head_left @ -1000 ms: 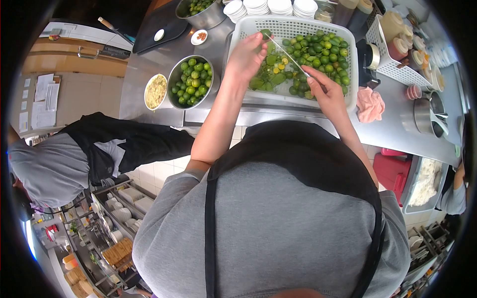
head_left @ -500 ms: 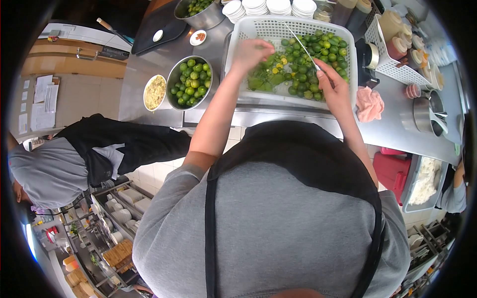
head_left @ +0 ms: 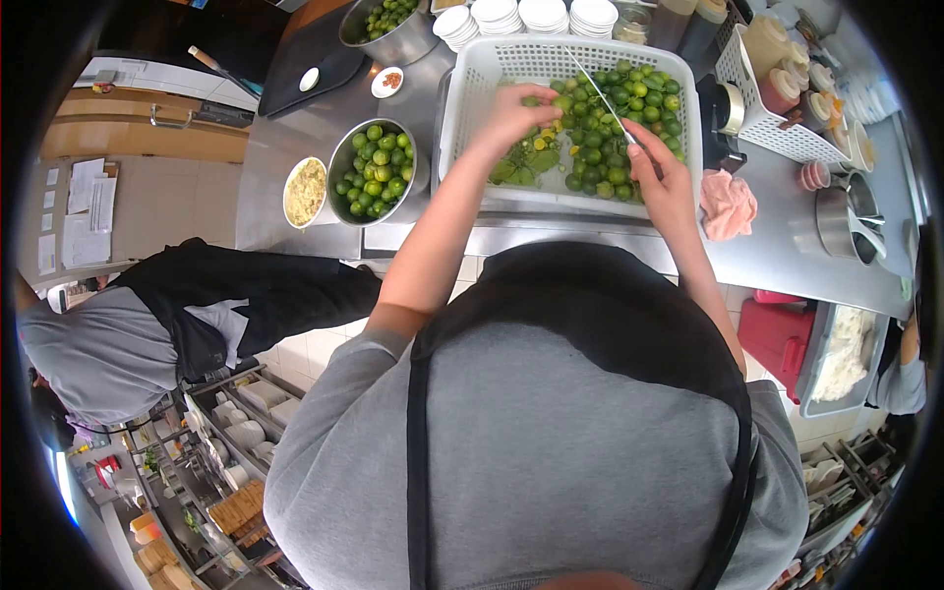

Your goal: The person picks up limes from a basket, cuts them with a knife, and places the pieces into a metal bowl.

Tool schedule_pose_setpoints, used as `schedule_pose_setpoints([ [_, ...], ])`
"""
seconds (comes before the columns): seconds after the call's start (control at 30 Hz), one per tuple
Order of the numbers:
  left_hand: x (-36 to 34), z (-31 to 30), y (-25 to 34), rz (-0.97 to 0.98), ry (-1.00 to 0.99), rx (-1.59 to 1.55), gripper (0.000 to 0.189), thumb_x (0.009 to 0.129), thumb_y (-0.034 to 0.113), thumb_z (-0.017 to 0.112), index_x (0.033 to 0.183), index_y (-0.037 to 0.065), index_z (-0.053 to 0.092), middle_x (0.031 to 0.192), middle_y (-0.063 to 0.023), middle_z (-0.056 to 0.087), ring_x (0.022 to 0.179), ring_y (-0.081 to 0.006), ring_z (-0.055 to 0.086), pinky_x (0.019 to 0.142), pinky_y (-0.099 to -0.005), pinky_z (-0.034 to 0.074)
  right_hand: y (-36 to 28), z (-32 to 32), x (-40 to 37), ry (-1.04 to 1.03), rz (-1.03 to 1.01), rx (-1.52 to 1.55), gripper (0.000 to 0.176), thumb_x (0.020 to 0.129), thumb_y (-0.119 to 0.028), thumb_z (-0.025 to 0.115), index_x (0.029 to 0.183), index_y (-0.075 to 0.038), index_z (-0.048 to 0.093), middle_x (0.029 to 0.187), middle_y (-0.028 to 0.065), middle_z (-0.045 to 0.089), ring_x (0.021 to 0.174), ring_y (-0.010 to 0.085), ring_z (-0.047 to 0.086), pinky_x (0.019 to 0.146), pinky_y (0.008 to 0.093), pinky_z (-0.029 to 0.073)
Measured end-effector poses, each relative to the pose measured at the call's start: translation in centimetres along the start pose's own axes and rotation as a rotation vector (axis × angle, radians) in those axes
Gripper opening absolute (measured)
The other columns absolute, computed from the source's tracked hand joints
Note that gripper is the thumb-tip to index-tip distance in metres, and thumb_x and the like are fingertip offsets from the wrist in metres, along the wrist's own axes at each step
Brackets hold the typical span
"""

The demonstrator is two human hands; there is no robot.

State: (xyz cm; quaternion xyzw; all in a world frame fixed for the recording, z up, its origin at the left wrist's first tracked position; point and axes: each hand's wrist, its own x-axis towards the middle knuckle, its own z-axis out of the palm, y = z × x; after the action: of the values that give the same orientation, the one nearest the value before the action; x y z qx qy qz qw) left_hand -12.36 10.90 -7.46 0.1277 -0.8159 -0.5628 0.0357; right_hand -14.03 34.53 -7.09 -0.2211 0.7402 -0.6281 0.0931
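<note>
A white perforated basket (head_left: 462, 128) holds many small green limes (head_left: 629, 98), with loose green leaves (head_left: 531, 169) and small yellowish cut pieces (head_left: 547, 136) on its left side. My left hand (head_left: 511, 118) is over the left half of the basket, fingers curled around a green lime that is partly hidden by them. In my right hand (head_left: 663, 179) is a knife (head_left: 598, 88), gripped by the handle at the basket's right side. Its thin blade points away and to the left, above the limes.
Left of the basket stand a steel bowl of limes (head_left: 372, 169) and a white bowl of pale chopped food (head_left: 305, 192). A pink cloth (head_left: 728, 205) lies to the right. Stacked white dishes (head_left: 541, 16) line the back. Another person (head_left: 108, 334) is at the left.
My left hand has moved right, from above the leaves to the limes, and its fingers now close around one. My right hand keeps the knife in nearly the same position.
</note>
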Motion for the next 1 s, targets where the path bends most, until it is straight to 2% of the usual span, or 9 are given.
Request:
schedule_pose_setpoints([
  [0.03, -0.8, -0.7, 0.9, -0.03, 0.004, -0.282, 0.031, 0.076, 0.01, 0.067, 0.104, -0.001, 0.061, 0.086, -0.0065, 0.064, 0.083, -0.0166, 0.062, 0.08, -0.0305, 0.049, 0.0, 0.1, 0.0, -0.002, 0.0, 0.002, 0.028, 0.089, -0.018, 0.056, 0.116, -0.013, 0.059, 0.067, -0.0039, 0.051, 0.058, 0.0038, 0.04, 0.053, 0.019, 0.034],
  [0.07, -1.4, -1.1, 1.6, -0.032, 0.009, -0.279, 0.031, 0.076, 0.01, 0.067, 0.104, -0.001, 0.061, 0.086, -0.0065, 0.064, 0.083, -0.0166, 0.062, 0.08, -0.0305, 0.049, -0.2, 0.2, 0.0, -0.019, 0.008, 0.013, 0.028, 0.089, -0.018, 0.055, 0.116, -0.012, 0.059, 0.067, -0.0041, 0.05, 0.058, 0.0036, 0.039, 0.053, 0.019, 0.033],
  [0.13, -2.4, -1.8, 2.5, 0.054, 0.055, -0.659, 0.028, 0.08, 0.003, 0.063, 0.107, -0.003, 0.057, 0.093, -0.0076, 0.062, 0.088, -0.0191, 0.061, 0.087, -0.0327, 0.048, -0.7, 0.6, -0.1, -0.043, 0.016, 0.027, 0.028, 0.089, -0.017, 0.055, 0.117, -0.012, 0.059, 0.066, -0.0042, 0.049, 0.058, 0.0034, 0.038, 0.052, 0.0189, 0.032],
  [0.23, -3.2, -2.3, 2.9, 0.051, 0.139, -0.726, 0.022, 0.081, -0.002, 0.06, 0.102, -0.002, 0.057, 0.096, -0.0078, 0.06, 0.093, -0.0194, 0.059, 0.09, -0.0358, 0.048, -1.6, 1.2, -0.5, -0.146, 0.045, 0.068, 0.029, 0.09, -0.017, 0.053, 0.117, -0.009, 0.058, 0.077, 0.0003, 0.059, 0.067, 0.0049, 0.05, 0.061, 0.0194, 0.04],
  [0.33, -3.7, -2.2, 3.4, 0.112, 0.212, -0.76, 0.02, 0.081, 0.001, 0.062, 0.1, -0.002, 0.057, 0.096, -0.0082, 0.059, 0.093, -0.0186, 0.059, 0.088, -0.0352, 0.048, -2.6, 1.6, -1.0, -0.212, -0.007, 0.097, 0.029, 0.09, -0.014, 0.052, 0.118, -0.004, 0.056, 0.115, 0.011, 0.06, 0.105, 0.0149, 0.056, 0.089, 0.0254, 0.041],
  [0.67, -3.7, -0.7, 3.2, 0.11, 0.238, -0.746, 0.018, 0.08, -0.001, 0.062, 0.098, 0.0, 0.058, 0.095, -0.0089, 0.06, 0.088, -0.0179, 0.06, 0.084, -0.0342, 0.05, -2.6, 1.9, -0.7, -0.136, -0.126, -0.055, 0.028, 0.089, -0.015, 0.053, 0.116, -0.008, 0.058, 0.107, 0.0144, 0.062, 0.096, 0.0223, 0.062, 0.081, 0.0275, 0.046],
  [0.73, -4.2, 0.7, 3.1, 0.133, 0.148, -0.517, 0.019, 0.079, -0.002, 0.063, 0.097, 0.001, 0.059, 0.093, -0.0093, 0.061, 0.085, -0.0182, 0.061, 0.082, -0.0329, 0.051, -2.0, 2.1, -0.1, -0.036, -0.203, -0.17, 0.027, 0.089, -0.016, 0.053, 0.115, -0.009, 0.059, 0.104, 0.0147, 0.063, 0.09, 0.0228, 0.063, 0.078, 0.0279, 0.046],
  [0.9, -4.0, 0.3, 3.2, 0.071, 0.185, -0.621, 0.02, 0.079, -0.003, 0.063, 0.099, -0.001, 0.06, 0.094, -0.01, 0.061, 0.087, -0.0187, 0.061, 0.083, -0.0319, 0.051, -2.6, 1.3, 0.0, -0.015, -0.136, -0.1, 0.028, 0.09, -0.016, 0.053, 0.116, -0.008, 0.058, 0.103, 0.0134, 0.064, 0.089, 0.0198, 0.063, 0.078, 0.0274, 0.046],
  [1.0, -3.7, -1.2, 3.8, 0.131, 0.278, -0.674, 0.019, 0.08, -0.003, 0.061, 0.099, -0.006, 0.057, 0.096, -0.0115, 0.06, 0.09, -0.0197, 0.06, 0.084, -0.035, 0.051, -2.8, 1.5, -0.9, -0.144, -0.032, -0.002, 0.028, 0.09, -0.015, 0.053, 0.116, -0.008, 0.058, 0.104, 0.0133, 0.064, 0.091, 0.0174, 0.062, 0.079, 0.0269, 0.045],
])
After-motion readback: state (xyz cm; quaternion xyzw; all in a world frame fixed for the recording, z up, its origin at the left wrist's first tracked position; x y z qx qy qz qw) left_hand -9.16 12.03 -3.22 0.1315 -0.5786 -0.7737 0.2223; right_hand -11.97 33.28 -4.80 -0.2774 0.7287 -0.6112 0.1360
